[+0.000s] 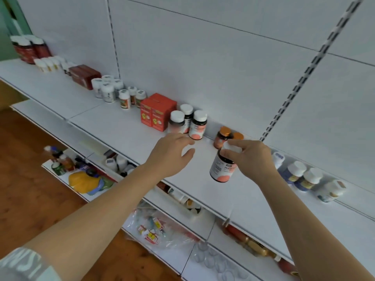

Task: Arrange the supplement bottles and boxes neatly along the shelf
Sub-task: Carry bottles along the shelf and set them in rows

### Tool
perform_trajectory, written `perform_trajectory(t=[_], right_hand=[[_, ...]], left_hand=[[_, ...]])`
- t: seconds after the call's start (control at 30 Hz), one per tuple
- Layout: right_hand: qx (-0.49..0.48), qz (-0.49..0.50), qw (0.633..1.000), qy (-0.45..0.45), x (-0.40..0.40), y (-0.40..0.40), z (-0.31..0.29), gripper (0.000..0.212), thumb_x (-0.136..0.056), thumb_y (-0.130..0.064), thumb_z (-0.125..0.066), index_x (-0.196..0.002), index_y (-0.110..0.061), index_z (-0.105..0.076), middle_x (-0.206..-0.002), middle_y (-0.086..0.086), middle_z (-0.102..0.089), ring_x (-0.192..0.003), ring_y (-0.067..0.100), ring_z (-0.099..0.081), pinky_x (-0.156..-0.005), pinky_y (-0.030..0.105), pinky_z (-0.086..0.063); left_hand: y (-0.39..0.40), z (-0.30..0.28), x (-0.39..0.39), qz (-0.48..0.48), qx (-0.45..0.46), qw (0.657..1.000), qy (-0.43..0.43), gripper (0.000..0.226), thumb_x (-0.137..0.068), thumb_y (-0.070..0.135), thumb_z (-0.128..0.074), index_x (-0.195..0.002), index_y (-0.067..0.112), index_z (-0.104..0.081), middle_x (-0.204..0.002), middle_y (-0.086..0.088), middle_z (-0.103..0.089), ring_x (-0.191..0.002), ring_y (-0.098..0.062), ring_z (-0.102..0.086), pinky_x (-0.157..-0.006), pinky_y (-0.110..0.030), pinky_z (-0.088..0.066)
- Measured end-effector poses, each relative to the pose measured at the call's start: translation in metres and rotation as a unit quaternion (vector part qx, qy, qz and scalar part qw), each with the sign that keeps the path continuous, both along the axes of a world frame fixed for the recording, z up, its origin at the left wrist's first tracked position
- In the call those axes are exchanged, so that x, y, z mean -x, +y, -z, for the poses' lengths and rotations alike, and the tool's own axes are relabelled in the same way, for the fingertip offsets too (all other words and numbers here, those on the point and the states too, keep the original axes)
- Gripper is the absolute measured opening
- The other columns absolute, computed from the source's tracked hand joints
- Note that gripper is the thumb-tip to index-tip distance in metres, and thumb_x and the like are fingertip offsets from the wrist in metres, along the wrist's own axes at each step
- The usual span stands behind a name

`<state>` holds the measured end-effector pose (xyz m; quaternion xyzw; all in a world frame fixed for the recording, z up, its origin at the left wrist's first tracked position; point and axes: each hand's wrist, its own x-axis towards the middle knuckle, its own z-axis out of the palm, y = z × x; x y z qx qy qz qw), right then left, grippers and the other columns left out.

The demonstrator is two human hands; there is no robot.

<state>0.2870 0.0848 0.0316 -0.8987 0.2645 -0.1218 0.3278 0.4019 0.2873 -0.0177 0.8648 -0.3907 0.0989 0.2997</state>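
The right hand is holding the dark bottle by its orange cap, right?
Not quite. The right hand does hold the dark bottle, but its cap is white, not orange. The head view shows this; the orange-capped bottles stand on the shelf behind.

The shelf is showing a smooth, matt white painted surface, like metal. At two o'clock a perforated metal upright is running up the matt back panel. The held bottle is gleaming as dark glossy plastic with a matt white cap. The red boxes are looking like printed card. At seven o'clock the floor is showing polished wood grain.
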Motion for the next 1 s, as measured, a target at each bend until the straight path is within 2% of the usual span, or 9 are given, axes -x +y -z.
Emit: perform_trajectory(t=[0.1, 0.17, 0.27, 0.33, 0.43, 0.47, 0.57, 0.77, 1.0], right_hand=[[0.002, -0.011, 1.000, 0.001, -0.025, 0.013, 0.004, 0.039, -0.080, -0.045, -0.074, -0.118, -0.036, -0.069, -0.112, -0.002, -0.066, -0.071, 0.014, -0.060, -0.049, 0.019, -0.039], [0.014, -0.017, 1.000, 0.001, -0.043, 0.016, 0.007, 0.035, -0.082, -0.042, -0.073, -0.115, -0.033, -0.070, -0.119, -0.002, -0.063, -0.082, 0.015, -0.059, -0.047, 0.012, -0.037], [0.043, -0.021, 0.999, 0.009, -0.070, 0.016, 0.013, 0.036, -0.084, -0.041, -0.070, -0.118, -0.029, -0.069, -0.118, 0.002, -0.064, -0.095, 0.023, -0.060, -0.064, 0.020, -0.049], [0.031, -0.012, 0.999, 0.003, -0.088, 0.011, 0.019, 0.041, -0.083, -0.043, -0.070, -0.123, -0.032, -0.067, -0.109, -0.001, -0.067, -0.091, 0.021, -0.064, -0.070, 0.027, -0.055], [0.032, -0.011, 0.999, -0.010, -0.114, 0.006, 0.025, 0.036, -0.085, -0.038, -0.069, -0.119, -0.025, -0.069, -0.091, 0.003, -0.070, -0.081, 0.016, -0.066, -0.059, 0.006, -0.044], [0.043, -0.018, 0.999, -0.011, -0.121, 0.005, 0.026, 0.033, -0.086, -0.036, -0.069, -0.114, -0.020, -0.071, -0.094, 0.007, -0.071, -0.085, 0.020, -0.066, -0.064, 0.006, -0.044], [0.057, -0.032, 0.996, -0.057, -0.139, 0.009, 0.033, 0.028, -0.083, -0.032, -0.074, -0.104, -0.013, -0.073, -0.099, 0.010, -0.072, -0.089, 0.026, -0.065, -0.081, 0.033, -0.054], [0.114, -0.066, 0.986, -0.106, -0.162, 0.013, 0.053, 0.024, -0.077, -0.030, -0.081, -0.098, -0.020, -0.077, -0.102, 0.002, -0.073, -0.082, 0.022, -0.066, -0.077, 0.038, -0.054], [0.143, -0.046, 0.983, -0.102, -0.172, 0.019, 0.073, 0.031, -0.075, -0.028, -0.083, -0.103, -0.016, -0.075, -0.101, 0.002, -0.072, -0.083, 0.025, -0.065, -0.073, 0.039, -0.055]], left_hand=[[0.012, -0.001, -0.019, 0.011, -0.006, 1.000, 0.006, 0.032, -0.094, 0.031, -0.060, -0.122, 0.018, -0.066, -0.122, -0.001, -0.065, -0.114, -0.022, -0.055, -0.095, -0.035, -0.045], [0.013, -0.002, -0.037, 0.013, 0.000, 1.000, 0.008, 0.032, -0.094, 0.030, -0.059, -0.122, 0.017, -0.066, -0.122, -0.002, -0.065, -0.113, -0.023, -0.056, -0.095, -0.039, -0.046], [0.008, -0.001, -0.065, 0.021, 0.003, 1.000, -0.010, 0.028, -0.093, 0.028, -0.060, -0.116, 0.016, -0.069, -0.109, -0.001, -0.067, -0.101, -0.024, -0.059, -0.085, -0.043, -0.049], [0.000, 0.001, -0.085, 0.026, -0.005, 0.999, -0.033, 0.024, -0.092, 0.027, -0.059, -0.110, 0.015, -0.070, -0.101, -0.002, -0.067, -0.093, -0.026, -0.059, -0.079, -0.044, -0.050], [-0.013, 0.002, -0.112, 0.024, -0.004, 0.998, -0.057, 0.020, -0.090, 0.024, -0.060, -0.103, 0.013, -0.070, -0.098, -0.004, -0.067, -0.090, -0.028, -0.060, -0.076, -0.045, -0.050], [-0.017, 0.001, -0.119, 0.027, -0.005, 0.998, -0.062, 0.020, -0.089, 0.023, -0.059, -0.102, 0.012, -0.070, -0.099, -0.004, -0.067, -0.090, -0.029, -0.060, -0.077, -0.045, -0.050], [-0.024, -0.003, -0.137, 0.039, -0.002, 0.996, -0.076, 0.024, -0.087, 0.021, -0.057, -0.105, 0.012, -0.069, -0.102, -0.004, -0.067, -0.093, -0.030, -0.060, -0.079, -0.043, -0.050], [-0.031, 0.003, -0.164, 0.054, -0.003, 0.994, -0.097, 0.026, -0.087, 0.019, -0.062, -0.111, 0.014, -0.068, -0.106, -0.002, -0.065, -0.099, -0.027, -0.059, -0.083, -0.041, -0.048], [-0.032, 0.008, -0.184, 0.093, -0.022, 0.991, -0.091, 0.026, -0.087, 0.022, -0.058, -0.109, 0.013, -0.068, -0.103, -0.001, -0.065, -0.094, -0.027, -0.059, -0.080, -0.042, -0.048]])
